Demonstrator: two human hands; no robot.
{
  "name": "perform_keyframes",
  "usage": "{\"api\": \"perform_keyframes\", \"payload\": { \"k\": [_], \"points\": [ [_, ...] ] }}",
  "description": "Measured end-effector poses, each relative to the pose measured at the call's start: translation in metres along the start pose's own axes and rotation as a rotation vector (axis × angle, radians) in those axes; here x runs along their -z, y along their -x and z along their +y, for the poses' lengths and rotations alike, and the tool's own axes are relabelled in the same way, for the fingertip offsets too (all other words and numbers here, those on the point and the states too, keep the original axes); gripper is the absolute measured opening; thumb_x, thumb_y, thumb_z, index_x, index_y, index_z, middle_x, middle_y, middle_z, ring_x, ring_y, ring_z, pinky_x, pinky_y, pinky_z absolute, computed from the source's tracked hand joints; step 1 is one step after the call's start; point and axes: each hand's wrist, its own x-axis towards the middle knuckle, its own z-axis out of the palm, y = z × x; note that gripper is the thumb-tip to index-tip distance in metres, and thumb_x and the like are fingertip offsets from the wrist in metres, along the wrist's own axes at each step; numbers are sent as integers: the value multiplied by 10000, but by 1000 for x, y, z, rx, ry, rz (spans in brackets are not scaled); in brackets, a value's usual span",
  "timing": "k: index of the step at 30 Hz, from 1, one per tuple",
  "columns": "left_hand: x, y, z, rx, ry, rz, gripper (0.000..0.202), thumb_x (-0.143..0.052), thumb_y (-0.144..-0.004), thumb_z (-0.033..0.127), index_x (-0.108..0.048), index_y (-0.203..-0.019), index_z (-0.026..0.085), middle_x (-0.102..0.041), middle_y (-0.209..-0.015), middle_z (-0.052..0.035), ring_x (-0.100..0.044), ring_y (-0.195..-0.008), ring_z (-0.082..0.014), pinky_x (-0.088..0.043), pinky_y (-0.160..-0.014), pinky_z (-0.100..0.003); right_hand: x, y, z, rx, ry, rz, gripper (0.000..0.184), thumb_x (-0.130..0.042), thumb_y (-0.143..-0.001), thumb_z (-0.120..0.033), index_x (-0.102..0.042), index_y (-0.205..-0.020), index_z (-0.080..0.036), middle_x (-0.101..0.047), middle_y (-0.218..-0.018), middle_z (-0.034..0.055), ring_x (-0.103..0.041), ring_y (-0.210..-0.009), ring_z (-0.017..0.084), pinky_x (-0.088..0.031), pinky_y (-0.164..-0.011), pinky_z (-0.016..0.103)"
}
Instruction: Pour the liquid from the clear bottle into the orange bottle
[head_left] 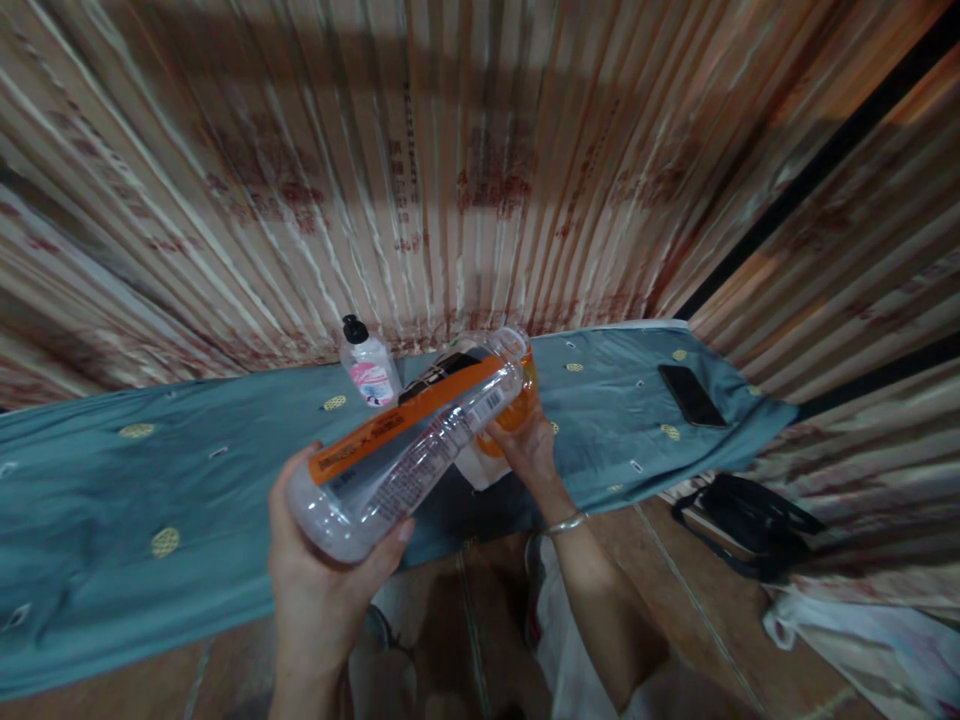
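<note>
My left hand (322, 580) is wrapped round the base of a clear plastic bottle (412, 450) with an orange and dark label. The bottle tilts, its neck pointing up and to the right. Behind that neck, my right hand (531, 445) is closed round an orange see-through container (517, 412). The bottle covers much of this container, so its full shape and whether the two touch cannot be told. Partly hidden behind both is a pale object with black marks (480, 472) on the cloth. A pump bottle (371, 370) with a black top and pink label stands left of them.
A teal cloth (247, 450) with yellow pineapple prints covers the long narrow surface. A black phone (690, 396) lies at its right. Pleated curtains (465, 150) hang behind and to the right. On the tiled floor sits a black bag (750, 525).
</note>
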Motion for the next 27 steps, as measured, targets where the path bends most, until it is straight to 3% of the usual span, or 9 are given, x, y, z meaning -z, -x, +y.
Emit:
{"api": "perform_keyframes", "payload": {
  "k": [3, 5, 11, 14, 18, 23, 25, 27],
  "points": [
    [0, 2, 0, 17, -2, -10, 1035, -1083, -683, 597, -676, -1565, 238, -762, -1504, -162, -793, -1346, -408, -605, -1267, -597, -1, 0, 1, 6, -2, 5, 838, -934, -792, -429, -679, -1561, -215, -879, -1464, 191, -871, -1343, 440, -698, -1207, 694],
    [2, 1, -2, 7, -7, -56, 1051, -1116, -621, 563, -691, -1526, 240, -785, -1451, -151, -817, -1284, -394, -639, -1226, -571, -1, 0, 2, 15, -13, 1, 837, -934, -793, -434, -679, -1561, -219, -883, -1452, 193, -872, -1337, 443, -697, -1206, 699],
    [3, 0, -10, -5, -32, -54, 1051, -1110, -631, 584, -694, -1532, 237, -788, -1476, -166, -822, -1309, -425, -646, -1239, -619, 0, -1, 4, 28, -12, -8, 823, -928, -798, -485, -681, -1541, -231, -892, -1424, 203, -875, -1322, 449, -699, -1195, 703],
    [-2, 5, -4, -32, -7, 16, 995, -1053, -697, 678, -707, -1551, 306, -797, -1497, -152, -817, -1331, -467, -634, -1262, -685, -1, 0, 4, 37, -7, -1, 806, -924, -808, -474, -678, -1541, -245, -893, -1422, 193, -873, -1329, 449, -691, -1199, 715],
    [-5, 11, 4, -8, -13, -17, 880, -1007, -793, 660, -710, -1579, 397, -786, -1543, -126, -784, -1412, -509, -595, -1311, -735, -2, 0, 5, 23, 24, 3, 816, -925, -807, -453, -676, -1548, -219, -884, -1436, 206, -862, -1358, 460, -691, -1199, 702],
    [1, 7, -4, -18, -4, -31, 952, -1021, -761, 670, -690, -1609, 389, -751, -1607, -152, -730, -1485, -570, -507, -1374, -809, -3, -1, 8, 55, -1, 4, 798, -915, -821, -468, -684, -1546, -225, -883, -1439, 192, -871, -1334, 442, -706, -1189, 683],
    [2, 5, -8, -37, -4, -41, 993, -1080, -673, 640, -716, -1568, 408, -767, -1577, -160, -756, -1436, -579, -543, -1340, -829, -4, -1, 10, 62, -9, 10, 809, -928, -811, -466, -687, -1546, -227, -888, -1424, 195, -877, -1310, 446, -715, -1170, 687],
    [1, 4, -10, -23, 8, -31, 987, -1074, -684, 625, -714, -1579, 417, -761, -1575, -170, -754, -1434, -580, -544, -1330, -851, -5, -2, 12, 63, -14, 14, 824, -939, -801, -462, -691, -1545, -210, -893, -1404, 205, -882, -1294, 455, -723, -1153, 680]
  ]
}}
